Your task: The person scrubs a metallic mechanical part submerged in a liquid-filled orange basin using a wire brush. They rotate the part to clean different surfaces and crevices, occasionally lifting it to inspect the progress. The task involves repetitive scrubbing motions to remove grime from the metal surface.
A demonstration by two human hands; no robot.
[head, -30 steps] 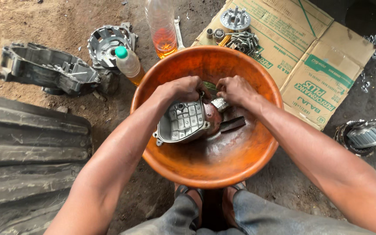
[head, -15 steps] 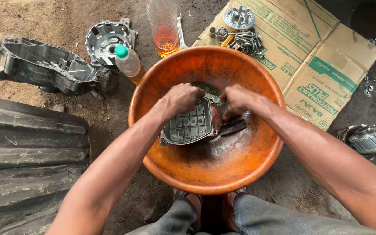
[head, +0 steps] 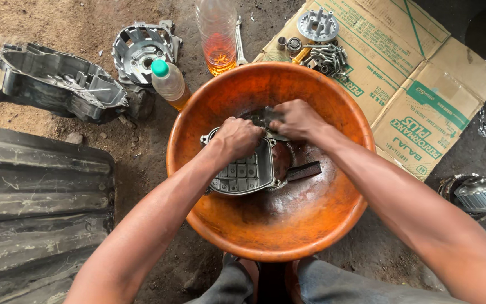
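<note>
Hands meet at the centre of the frame, inside the orange basin (head: 333, 225). Your left hand (head: 237, 138) has its fingers curled tight over the upper rim of the grey ribbed engine cover (head: 243, 174), which lies tilted in the basin with its ribbed inside facing up and its long axis running from upper centre toward lower left. Your right hand (head: 296, 119) sits just beside it, to the right, fingers closed on something dark at the cover's top edge; what it is cannot be made out. A dark flat piece (head: 305, 170) lies to the cover's right.
</note>
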